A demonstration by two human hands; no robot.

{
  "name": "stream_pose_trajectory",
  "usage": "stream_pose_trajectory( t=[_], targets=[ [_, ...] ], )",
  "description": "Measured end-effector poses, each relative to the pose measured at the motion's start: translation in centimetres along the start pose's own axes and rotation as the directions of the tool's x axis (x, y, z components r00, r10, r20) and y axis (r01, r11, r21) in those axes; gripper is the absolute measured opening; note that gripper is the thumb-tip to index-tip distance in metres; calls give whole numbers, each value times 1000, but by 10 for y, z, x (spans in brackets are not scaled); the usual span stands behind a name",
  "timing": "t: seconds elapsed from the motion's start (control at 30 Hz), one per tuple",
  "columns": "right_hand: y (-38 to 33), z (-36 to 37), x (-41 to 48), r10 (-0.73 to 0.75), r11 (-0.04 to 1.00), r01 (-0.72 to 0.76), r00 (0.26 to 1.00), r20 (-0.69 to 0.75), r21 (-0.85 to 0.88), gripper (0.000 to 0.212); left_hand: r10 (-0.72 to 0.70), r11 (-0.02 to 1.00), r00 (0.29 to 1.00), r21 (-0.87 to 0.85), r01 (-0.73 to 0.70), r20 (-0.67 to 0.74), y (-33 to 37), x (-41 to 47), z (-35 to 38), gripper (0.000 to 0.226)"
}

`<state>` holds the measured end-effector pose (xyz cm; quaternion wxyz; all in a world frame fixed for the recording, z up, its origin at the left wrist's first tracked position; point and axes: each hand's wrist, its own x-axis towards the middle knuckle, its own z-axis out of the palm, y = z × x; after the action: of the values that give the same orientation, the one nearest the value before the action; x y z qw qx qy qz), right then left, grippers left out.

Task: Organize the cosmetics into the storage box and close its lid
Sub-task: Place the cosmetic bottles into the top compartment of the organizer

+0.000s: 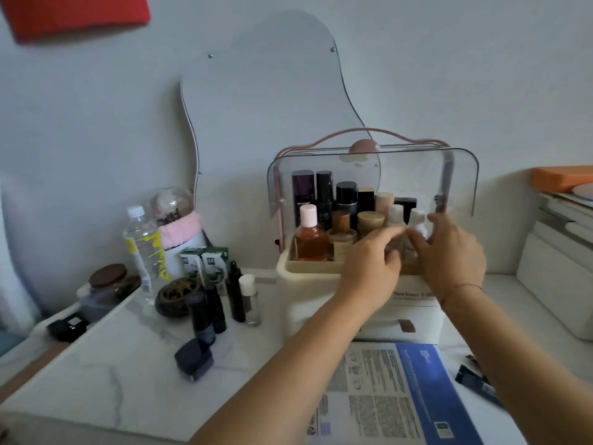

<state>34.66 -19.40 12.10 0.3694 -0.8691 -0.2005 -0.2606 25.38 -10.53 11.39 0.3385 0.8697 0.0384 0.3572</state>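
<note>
Cream storage box (308,281) w/ clear lid (462,184) swung up sits on marble table (128,364), just beyond the fingertips. Left hand (372,268) & right hand (452,252) meet over its front right corner, fingers pinching a small white-capped bottle (417,226) standing inside; grip blurred. Loose dark bottles (237,293) wait well left of the fingers.

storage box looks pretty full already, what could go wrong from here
1. The left hand and right hand are squeezing a small clear bottle into the storage box at the front right; the tightly packed amber bottle and jars beside it could tip.
2. The raised lid may catch on the tall dark bottles at the back when it closes.
3. Several small bottles on the table still need space.
</note>
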Motion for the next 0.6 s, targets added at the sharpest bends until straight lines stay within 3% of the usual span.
stream_pose_trajectory(
  t=[0.1,0.2,0.27,0.33,0.4,0.47,0.6],
  targets=[
    [-10,-17,-20,-66,990,71,997,-48,118,42,104,994,980,-19,-109,-171,-10,-31,-22,34],
    [-22,-33,-59,-191,944,195,981,-40,266,34,142,990,862,52,-134,-487,-39,-73,-57,19],
    [-26,-33,-91,-286,912,244,955,84,329,31,65,998,728,55,-37,-682,-68,-103,-87,13],
    [-27,-24,-119,-359,905,259,891,278,337,27,-86,987,618,18,160,-782,-100,-130,-116,23],
    [-24,-10,-140,-380,913,254,814,439,317,24,-273,916,573,-26,401,-773,-134,-148,-139,35],
    [-19,2,-151,-361,925,227,772,523,304,19,-463,830,596,-86,551,-656,-161,-154,-154,55],
    [-13,9,-156,-361,921,215,781,509,324,17,-576,805,720,-116,582,-388,-190,-144,-162,63]
  ],
)
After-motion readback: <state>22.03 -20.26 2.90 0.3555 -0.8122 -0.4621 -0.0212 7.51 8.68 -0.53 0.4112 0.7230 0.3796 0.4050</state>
